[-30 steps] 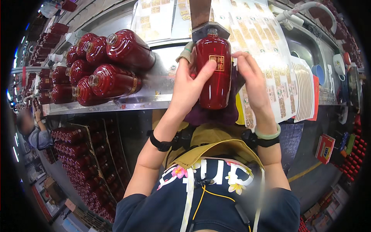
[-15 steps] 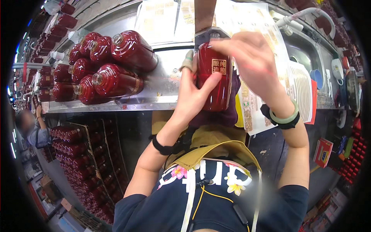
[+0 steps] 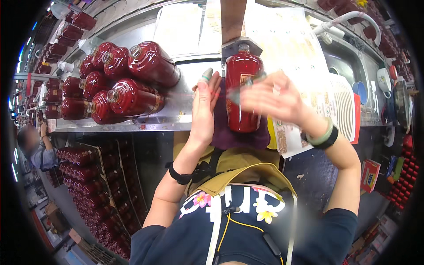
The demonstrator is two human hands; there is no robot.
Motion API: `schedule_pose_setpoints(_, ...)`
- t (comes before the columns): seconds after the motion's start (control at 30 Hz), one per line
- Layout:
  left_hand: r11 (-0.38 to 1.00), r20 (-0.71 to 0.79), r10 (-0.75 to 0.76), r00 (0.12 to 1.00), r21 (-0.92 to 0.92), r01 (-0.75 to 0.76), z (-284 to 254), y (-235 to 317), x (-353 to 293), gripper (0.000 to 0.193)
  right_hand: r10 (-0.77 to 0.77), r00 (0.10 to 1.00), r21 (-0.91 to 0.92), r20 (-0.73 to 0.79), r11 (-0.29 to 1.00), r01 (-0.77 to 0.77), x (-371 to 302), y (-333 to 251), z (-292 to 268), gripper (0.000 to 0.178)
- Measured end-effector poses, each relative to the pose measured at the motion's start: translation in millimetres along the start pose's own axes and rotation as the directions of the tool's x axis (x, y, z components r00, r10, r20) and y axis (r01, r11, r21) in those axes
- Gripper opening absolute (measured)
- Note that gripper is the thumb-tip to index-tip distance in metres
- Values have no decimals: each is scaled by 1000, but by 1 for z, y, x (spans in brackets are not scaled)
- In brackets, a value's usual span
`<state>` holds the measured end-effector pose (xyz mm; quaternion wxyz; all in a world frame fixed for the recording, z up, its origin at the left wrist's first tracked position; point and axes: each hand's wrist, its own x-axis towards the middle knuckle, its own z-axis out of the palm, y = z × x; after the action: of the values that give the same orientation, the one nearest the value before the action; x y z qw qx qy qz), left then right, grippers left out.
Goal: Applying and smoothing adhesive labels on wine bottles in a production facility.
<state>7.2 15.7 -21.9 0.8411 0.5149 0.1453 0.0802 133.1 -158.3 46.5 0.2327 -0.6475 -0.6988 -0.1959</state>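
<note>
the right hand (image 3: 276,97) crosses the right side of a red bottle (image 3: 236,81), too blurred to tell whether it pinches anything; a greyish blur shows at its fingertips. half a second ago it was up by the neck, and the left hand's thumb lay on the glass. now the left hand (image 3: 204,106) is off it, just beside at 9 o'clock, fingers straight and close together, holding nothing, a pale cover (image 3: 207,74) on one fingertip.

the bottle lies on a purple cloth (image 3: 221,137), long axis from 12 to 6, its uncapped neck to 12 in a dark bracket (image 3: 228,46).

further out, at 9 to 10 o'clock, more red bottles (image 3: 132,95) lie grouped; whether liquid or glass gives their colour, i cannot tell. a sink (image 3: 344,57) is between 2 and 3, a blue cup (image 3: 357,92) at 3.
</note>
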Motion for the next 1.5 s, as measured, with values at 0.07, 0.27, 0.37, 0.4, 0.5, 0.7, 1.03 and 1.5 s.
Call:
schedule_pose_setpoints(0.07,1000,4,-13,1000,12,13,-1,0,1,83,-4,992,262,123,965,-29,8,-30,-18,21)
schedule_pose_setpoints(0.27,999,46,26,999,-39,-25,26,11,9,66,875,446,450,-186,480,-753,7,29,-5,21)
schedule_pose_setpoints(0.37,992,22,92,996,-85,-90,31,5,16,61,922,333,700,196,106,-706,-1,20,3,36)
schedule_pose_setpoints(0.4,994,18,91,996,-54,-90,33,5,17,65,920,288,707,266,16,-707,6,9,8,45)
schedule_pose_setpoints(0.5,999,36,22,999,-29,-20,30,12,14,69,905,248,586,346,-2,-811,-2,-1,26,65)
schedule_pose_setpoints(0.7,998,61,33,998,-50,-30,26,11,15,74,931,225,750,287,-73,-657,0,-6,34,63)
schedule_pose_setpoints(1.03,999,86,39,996,-39,-36,25,12,20,76,948,173,791,268,-114,-601,5,-12,35,59)
schedule_pose_setpoints(1.5,999,93,-47,995,-4,48,19,14,31,80,952,39,742,304,-211,-636,6,-9,38,46)
